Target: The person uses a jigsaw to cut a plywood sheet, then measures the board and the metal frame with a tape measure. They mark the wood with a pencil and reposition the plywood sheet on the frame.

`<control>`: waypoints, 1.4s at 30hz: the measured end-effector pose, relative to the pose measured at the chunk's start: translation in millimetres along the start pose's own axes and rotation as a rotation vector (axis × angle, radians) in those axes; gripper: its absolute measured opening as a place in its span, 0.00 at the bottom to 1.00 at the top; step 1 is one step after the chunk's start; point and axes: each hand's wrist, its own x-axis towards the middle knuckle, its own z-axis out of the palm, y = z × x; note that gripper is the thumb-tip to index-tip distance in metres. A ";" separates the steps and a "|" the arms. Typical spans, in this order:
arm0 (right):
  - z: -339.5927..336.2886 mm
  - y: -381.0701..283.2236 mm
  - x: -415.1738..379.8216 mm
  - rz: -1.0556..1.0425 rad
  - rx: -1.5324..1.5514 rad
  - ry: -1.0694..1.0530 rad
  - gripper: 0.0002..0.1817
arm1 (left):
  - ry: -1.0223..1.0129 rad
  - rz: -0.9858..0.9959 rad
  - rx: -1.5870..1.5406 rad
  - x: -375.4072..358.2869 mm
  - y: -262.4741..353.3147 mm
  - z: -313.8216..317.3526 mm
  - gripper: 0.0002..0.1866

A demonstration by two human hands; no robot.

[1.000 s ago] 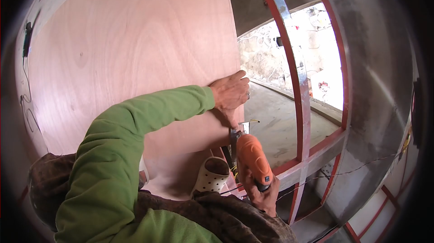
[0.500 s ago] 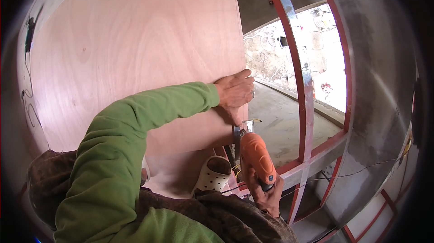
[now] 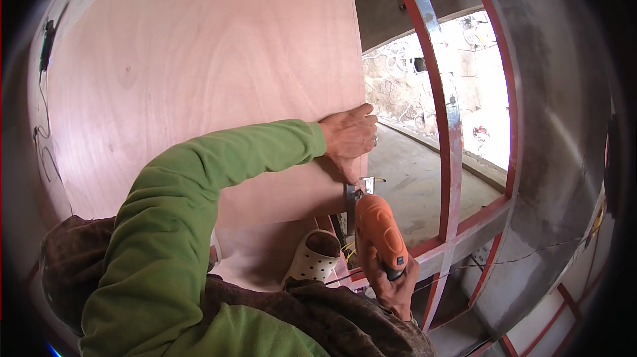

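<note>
Orange drill (image 3: 381, 227) (smooth, rounded) fills right hand (image 3: 396, 289).

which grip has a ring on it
The left grip, the one at the edge of the panel: a ring shows on one finger. The right grip holds the drill and shows no ring.

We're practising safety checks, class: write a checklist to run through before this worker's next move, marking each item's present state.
1. Left hand on the wooden panel: ok, at its edge.
2. Orange power tool held: ok, in the right hand.
3. Left thumb well away from the tool's nose: not ok, close beside it.
4. White clog apart from the tool: ok.
5. Tool tip properly seated: cannot tell, too small.
6. Tool switched off: cannot tell.
</note>
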 end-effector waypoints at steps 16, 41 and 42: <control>-0.8 4.5 0.3 -0.016 0.016 0.008 0.12 | -0.020 -0.018 0.011 1.0 0.3 -2.3 0.42; 1.3 11.6 -1.5 -0.085 0.083 0.049 0.13 | -0.354 0.012 0.035 18.9 2.6 -9.0 0.44; 0.2 15.5 -1.0 -0.089 0.063 0.035 0.14 | -0.352 0.017 0.056 22.1 9.0 -14.0 0.44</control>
